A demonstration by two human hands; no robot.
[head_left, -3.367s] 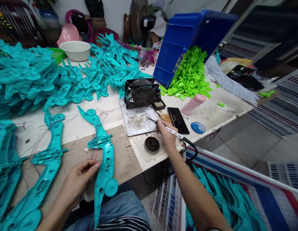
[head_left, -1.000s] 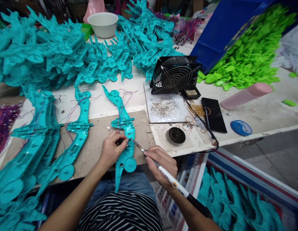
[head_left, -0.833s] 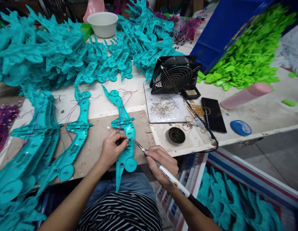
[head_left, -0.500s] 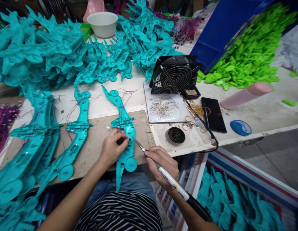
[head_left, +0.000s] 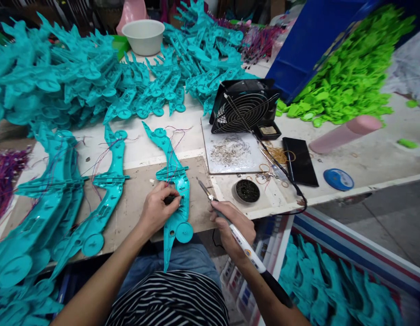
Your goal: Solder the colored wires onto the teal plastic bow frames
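My right hand (head_left: 235, 226) is wrapped round the white and black handle of a soldering iron (head_left: 242, 239). The iron's metal tip points up and left, apart from the teal plastic shell (head_left: 174, 183) in front of me. My left hand (head_left: 160, 203) is closed in a pinch over the middle of this shell. Something small and dark shows between its fingers, too hidden to name. Thin red and blue wires (head_left: 176, 138) run loose along the shell's upper half. The shell lies across the table edge, its pointed lower end reaching over my lap.
More wired teal shells (head_left: 111, 181) lie to the left, with large heaps behind. A black fan (head_left: 245, 106) stands on a white tile (head_left: 230, 156). Nearby are a small round pot (head_left: 246, 191), a black phone-like slab (head_left: 300, 161) and a pink bottle (head_left: 346, 134). Green pieces (head_left: 349, 74) spill from a blue crate (head_left: 318, 40).
My right hand has drawn the soldering iron back to the right, so its tip has left the shell. My left hand and the shell have stayed in place.
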